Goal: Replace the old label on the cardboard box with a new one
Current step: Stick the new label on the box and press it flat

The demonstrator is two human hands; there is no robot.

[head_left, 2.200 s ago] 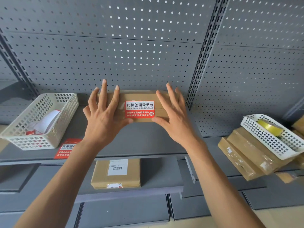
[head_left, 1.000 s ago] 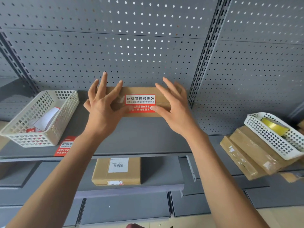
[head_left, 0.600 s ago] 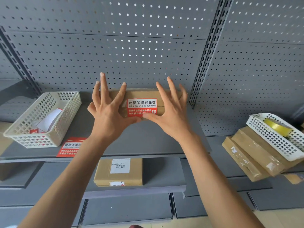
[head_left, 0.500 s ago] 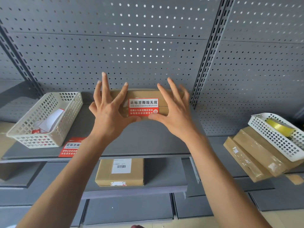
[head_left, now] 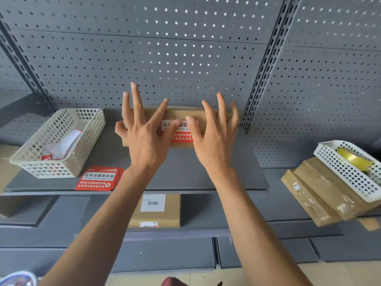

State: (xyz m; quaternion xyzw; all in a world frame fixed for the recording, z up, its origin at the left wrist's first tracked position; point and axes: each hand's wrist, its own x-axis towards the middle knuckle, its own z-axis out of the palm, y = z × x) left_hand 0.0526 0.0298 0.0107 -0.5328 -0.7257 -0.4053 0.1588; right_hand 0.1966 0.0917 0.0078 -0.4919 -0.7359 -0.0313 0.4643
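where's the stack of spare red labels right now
In the head view, the stack of red labels lies on the grey shelf, lower left, in front of the beige basket.

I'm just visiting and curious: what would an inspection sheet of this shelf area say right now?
Surface: grey metal shelf, pegboard behind.
Job's things: cardboard box against the pegboard; red and white label stuck on its front; stack of spare red labels at the shelf edge.
Clutter: beige basket with paper scraps, on the left; white basket holding a yellow tape roll, resting on taped parcels; barcoded box on the shelf below.
Grips: left hand and right hand spread, thumbs pressing the label.
Cables: nothing seen.
Surroundings: more grey shelving.
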